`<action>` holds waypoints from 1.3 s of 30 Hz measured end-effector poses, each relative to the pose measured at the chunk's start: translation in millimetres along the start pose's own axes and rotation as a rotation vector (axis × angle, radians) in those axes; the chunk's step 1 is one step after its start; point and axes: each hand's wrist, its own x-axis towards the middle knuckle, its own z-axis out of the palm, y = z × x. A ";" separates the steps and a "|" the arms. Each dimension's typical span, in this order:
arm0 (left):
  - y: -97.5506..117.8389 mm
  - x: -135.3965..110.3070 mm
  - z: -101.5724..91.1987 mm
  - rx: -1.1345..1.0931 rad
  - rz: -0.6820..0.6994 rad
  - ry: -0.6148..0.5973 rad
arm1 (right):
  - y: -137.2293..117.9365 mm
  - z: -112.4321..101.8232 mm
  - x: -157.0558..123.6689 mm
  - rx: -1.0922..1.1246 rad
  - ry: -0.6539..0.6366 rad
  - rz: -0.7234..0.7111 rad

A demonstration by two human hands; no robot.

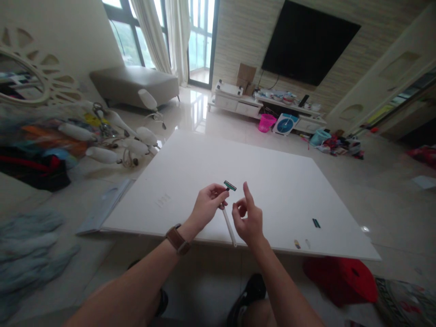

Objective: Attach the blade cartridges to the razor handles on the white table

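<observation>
My left hand [210, 203] is closed round a razor [229, 222], holding it near the neck. The razor's green and black head [230, 185] points up and its long white handle slants down towards the table's near edge. Close on the other side is my right hand [249, 219], apart from the razor. Its index finger is raised, the other fingers are loosely curled, and nothing shows in them. Green and black razor heads [316, 223] lie on the white table [265, 172] at the right. Nearer the edge are a small yellow and dark piece [297, 244] and a clear piece [307, 244].
Several faint, pale strips [162, 200] lie on the table's left part. A red stool [342, 279] stands by the near right corner. On the floor at the left are a white-shaded lamp [134, 146] and heaped clothes. A low TV cabinet [235, 105] is along the far wall.
</observation>
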 end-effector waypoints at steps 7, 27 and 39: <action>-5.2 1.2 -7.8 0.104 -0.024 0.044 | 6.0 -4.4 -2.9 -0.112 -0.081 -0.199; -10.3 3.4 -0.7 0.096 -0.021 0.067 | 0.4 0.2 -0.8 -0.035 -0.214 -0.099; -13.9 4.5 3.4 0.057 -0.071 0.042 | 1.1 4.4 -0.8 -0.015 -0.223 -0.051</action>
